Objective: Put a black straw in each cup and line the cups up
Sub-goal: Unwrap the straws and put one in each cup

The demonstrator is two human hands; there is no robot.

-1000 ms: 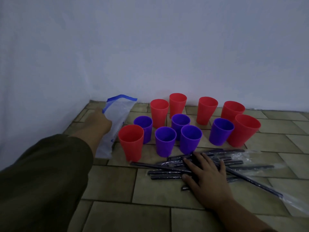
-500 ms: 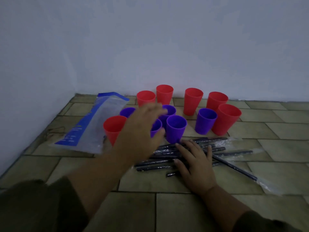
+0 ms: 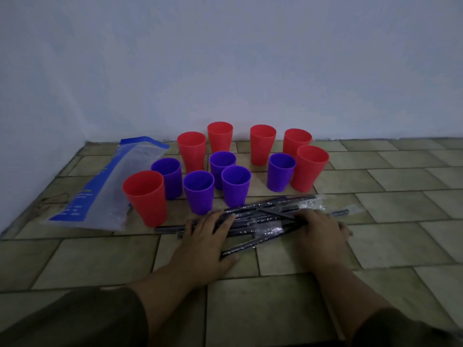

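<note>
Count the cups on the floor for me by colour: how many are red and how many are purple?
Red cups: 6
Purple cups: 5
Total: 11 cups, none with a straw in it yet.
</note>
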